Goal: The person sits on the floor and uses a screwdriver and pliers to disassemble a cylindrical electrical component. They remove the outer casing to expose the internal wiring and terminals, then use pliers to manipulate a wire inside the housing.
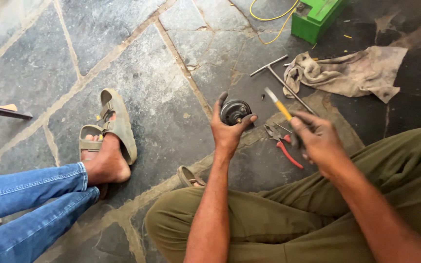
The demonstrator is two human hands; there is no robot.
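Dirty beige rag [349, 73] on the stone floor [137, 73], green plastic box [316, 17], red-handled pliers [282, 144], metal T-handle wrench [281, 78], someone's tan sandal [118, 124].

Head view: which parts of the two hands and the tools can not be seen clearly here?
- Round black part in the left hand: its back is hidden by palm and fingers.
- Yellow-handled tool in the right hand: blurred, so its tip is unclear; the lower end is hidden in the grip.
- Red-handled pliers on the floor: partly behind the right hand.
- Green box: cut off by the top edge.
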